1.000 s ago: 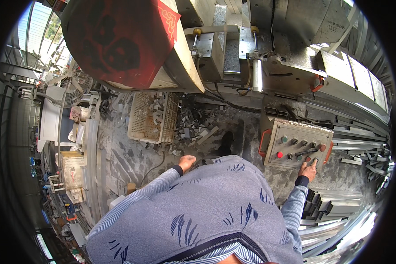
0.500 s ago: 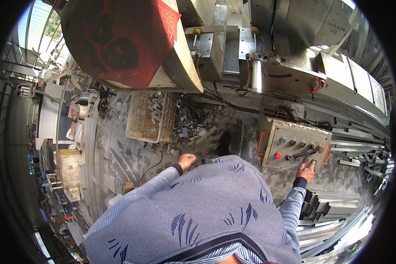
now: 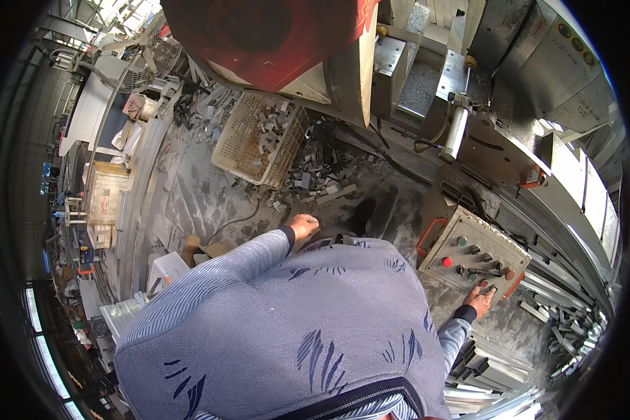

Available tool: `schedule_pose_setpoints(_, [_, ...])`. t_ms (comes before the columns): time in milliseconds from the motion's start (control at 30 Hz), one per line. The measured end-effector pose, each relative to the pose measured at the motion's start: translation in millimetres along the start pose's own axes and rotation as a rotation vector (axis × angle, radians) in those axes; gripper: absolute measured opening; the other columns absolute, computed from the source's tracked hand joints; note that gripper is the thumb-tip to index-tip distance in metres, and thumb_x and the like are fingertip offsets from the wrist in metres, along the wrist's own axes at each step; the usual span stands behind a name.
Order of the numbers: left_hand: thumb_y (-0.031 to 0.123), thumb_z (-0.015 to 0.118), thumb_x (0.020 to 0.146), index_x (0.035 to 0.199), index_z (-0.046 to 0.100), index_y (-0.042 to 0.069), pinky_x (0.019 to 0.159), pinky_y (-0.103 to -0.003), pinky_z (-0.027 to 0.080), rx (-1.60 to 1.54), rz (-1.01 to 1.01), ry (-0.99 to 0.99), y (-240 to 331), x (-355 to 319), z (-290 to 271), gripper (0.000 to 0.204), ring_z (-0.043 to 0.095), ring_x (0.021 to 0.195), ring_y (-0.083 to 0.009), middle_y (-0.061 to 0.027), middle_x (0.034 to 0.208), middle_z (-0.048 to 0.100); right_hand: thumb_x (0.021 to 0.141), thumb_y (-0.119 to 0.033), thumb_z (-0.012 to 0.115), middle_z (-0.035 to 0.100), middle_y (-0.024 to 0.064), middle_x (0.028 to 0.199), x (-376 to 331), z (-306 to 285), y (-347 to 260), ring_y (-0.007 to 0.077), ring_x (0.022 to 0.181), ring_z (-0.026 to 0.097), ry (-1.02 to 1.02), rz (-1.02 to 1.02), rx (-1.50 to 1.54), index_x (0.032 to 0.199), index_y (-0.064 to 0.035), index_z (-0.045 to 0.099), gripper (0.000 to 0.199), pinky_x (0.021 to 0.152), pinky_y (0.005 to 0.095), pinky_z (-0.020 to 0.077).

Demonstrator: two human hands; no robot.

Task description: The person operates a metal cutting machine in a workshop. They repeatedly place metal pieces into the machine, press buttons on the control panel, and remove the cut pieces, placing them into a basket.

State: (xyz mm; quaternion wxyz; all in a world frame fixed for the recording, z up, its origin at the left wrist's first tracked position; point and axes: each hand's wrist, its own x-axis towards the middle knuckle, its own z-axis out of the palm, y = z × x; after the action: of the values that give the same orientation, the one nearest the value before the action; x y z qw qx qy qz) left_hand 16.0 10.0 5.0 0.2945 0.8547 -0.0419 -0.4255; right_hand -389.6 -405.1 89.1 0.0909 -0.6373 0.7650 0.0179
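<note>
My right hand (image 3: 479, 300) rests on the near edge of a grey control panel (image 3: 473, 250), fingertips by its knobs and beside a red button (image 3: 446, 262). My left hand (image 3: 303, 225) hangs at my side with the fingers curled and nothing in them, over the dusty grey floor (image 3: 203, 199). My grey patterned top fills the lower middle of the view and hides my legs.
A cream plastic crate (image 3: 260, 136) of small metal offcuts stands on the floor, with loose offcuts (image 3: 318, 178) beside it. A large machine with a red cover (image 3: 273, 31) rises ahead. Metal profiles (image 3: 553, 297) lie at right. A fan (image 3: 147, 59) and cluttered shelves stand at left.
The view has tilted and shifted slightly. My right hand stays at the control panel and my left hand stays at my side.
</note>
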Motion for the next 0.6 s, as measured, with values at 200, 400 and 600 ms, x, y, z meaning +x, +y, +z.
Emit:
schedule_pose_setpoints(200, [0.023, 0.066, 0.079, 0.095, 0.068, 0.005, 0.072, -0.030, 0.051, 0.082, 0.049, 0.047, 2, -4, 7, 0.024, 0.064, 0.078, -0.0166, -0.0087, 0.088, 0.068, 0.073, -0.032, 0.060, 0.059, 0.0231, 0.111, 4, 4, 6, 0.0387, 0.099, 0.057, 0.041, -0.071, 0.050, 0.133, -0.0161, 0.044, 0.065, 0.086, 0.0433, 0.0447])
schedule_pose_setpoints(400, [0.024, 0.066, 0.077, 0.093, 0.069, 0.006, 0.079, -0.030, 0.049, 0.072, 0.033, 0.020, -9, 0, 13, 0.024, 0.064, 0.087, -0.0187, -0.0087, 0.091, 0.069, 0.069, -0.034, 0.063, 0.057, 0.0223, 0.115, 0, 3, 3, 0.0387, 0.102, 0.056, 0.022, -0.067, 0.010, 0.136, -0.0155, 0.039, 0.074, 0.088, 0.0442, 0.0432])
schedule_pose_setpoints(600, [0.024, 0.065, 0.077, 0.091, 0.069, 0.007, 0.081, -0.031, 0.048, 0.048, 0.050, 0.054, -17, 3, 16, 0.022, 0.064, 0.089, -0.0198, -0.0093, 0.093, 0.068, 0.068, -0.036, 0.065, 0.057, 0.0206, 0.116, -17, 15, -2, 0.0384, 0.103, 0.055, 0.067, -0.017, 0.244, 0.127, -0.0068, 0.048, 0.068, 0.089, 0.0435, 0.0419])
